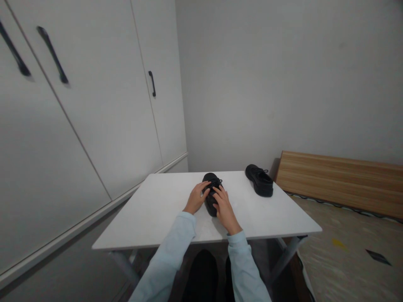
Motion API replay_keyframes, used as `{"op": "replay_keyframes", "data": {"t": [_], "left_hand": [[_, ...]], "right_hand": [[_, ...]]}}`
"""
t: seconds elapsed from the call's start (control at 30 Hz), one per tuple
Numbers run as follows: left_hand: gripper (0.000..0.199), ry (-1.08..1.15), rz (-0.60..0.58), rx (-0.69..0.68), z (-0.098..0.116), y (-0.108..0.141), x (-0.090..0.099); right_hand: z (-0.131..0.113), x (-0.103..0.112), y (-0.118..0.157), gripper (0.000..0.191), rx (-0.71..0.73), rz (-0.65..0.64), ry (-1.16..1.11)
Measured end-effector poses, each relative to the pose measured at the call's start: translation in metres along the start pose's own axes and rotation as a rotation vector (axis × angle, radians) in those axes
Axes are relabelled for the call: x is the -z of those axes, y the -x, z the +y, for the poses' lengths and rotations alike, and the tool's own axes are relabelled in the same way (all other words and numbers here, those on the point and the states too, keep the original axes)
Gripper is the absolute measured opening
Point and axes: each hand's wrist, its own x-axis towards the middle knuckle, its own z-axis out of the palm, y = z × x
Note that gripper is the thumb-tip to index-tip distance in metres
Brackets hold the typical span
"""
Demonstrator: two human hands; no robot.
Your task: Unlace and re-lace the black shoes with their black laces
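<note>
A black lace-up shoe [211, 209] stands on the white table [163, 209], its toe toward the wall and its heel toward me. From the left side, my left hand [197, 198] reaches onto the upper, fingers and thumb closed around the shoelace [215, 181]. My right hand [224, 207] comes in from the right with curled fingers at the same laces, its thumb near the shoe's opening. The lace strands between the fingers are too small to make out well. Farther right, a second black shoe [262, 184] rests near the table's back right edge, beyond both hands.
White cabinets [94, 105] with dark handles line the left side. Behind the table rises a plain grey wall [283, 84]. To the right, a wooden board [340, 180] stands beside a beige mattress-like surface [346, 247]. My dark-clothed legs [201, 277] are below the table's front edge.
</note>
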Motion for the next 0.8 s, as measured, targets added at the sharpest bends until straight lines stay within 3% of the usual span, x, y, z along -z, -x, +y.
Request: {"op": "replay_keyframes", "data": {"t": [0.43,0.6,0.8], "left_hand": [[0.023,0.132,0.106,0.101,0.0,-0.005,-0.008],[0.009,0.055,0.148,0.169,0.012,-0.009,-0.005],[0.009,0.014,0.115,0.226,0.03,-0.011,0.002]], "right_hand": [[0.0,0.003,-0.003,0.047,-0.03,-0.032,-0.038],[0.002,0.003,-0.002,0.046,-0.002,-0.025,-0.008],[0.001,0.026,-0.014,0.034,-0.029,-0.202,0.111]]}}
